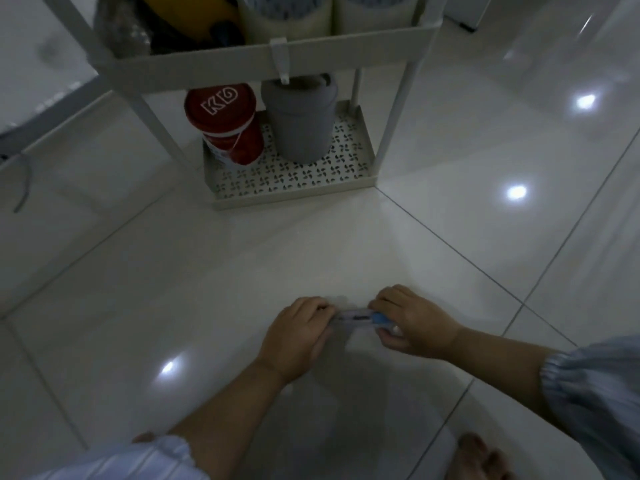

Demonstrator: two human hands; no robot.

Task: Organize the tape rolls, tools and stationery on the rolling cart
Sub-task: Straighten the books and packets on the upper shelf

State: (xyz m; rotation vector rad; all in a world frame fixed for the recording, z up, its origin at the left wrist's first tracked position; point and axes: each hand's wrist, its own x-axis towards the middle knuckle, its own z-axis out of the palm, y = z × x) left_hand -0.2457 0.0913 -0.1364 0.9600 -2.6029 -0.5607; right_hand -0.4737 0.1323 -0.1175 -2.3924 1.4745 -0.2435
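Observation:
Both my hands hold one small item low over the white tiled floor: a pale, flat stationery piece with a blue end (360,318), too blurred to name. My left hand (298,336) grips its left end and my right hand (412,323) grips the blue right end. The cream rolling cart (242,60) stands ahead. Its upper shelf carries wide clear tape rolls (287,15) and a yellow and dark object (194,19). On the perforated bottom shelf (294,174) stand a red canister with white lettering (228,126) and a grey lidded container (299,119).
Glossy floor tiles (242,254) with light reflections surround the cart. My bare toes (481,459) show at the bottom right. A grey frame with a hanging cord (24,181) sits at the left edge. A white hook (282,60) hangs on the cart's upper rim.

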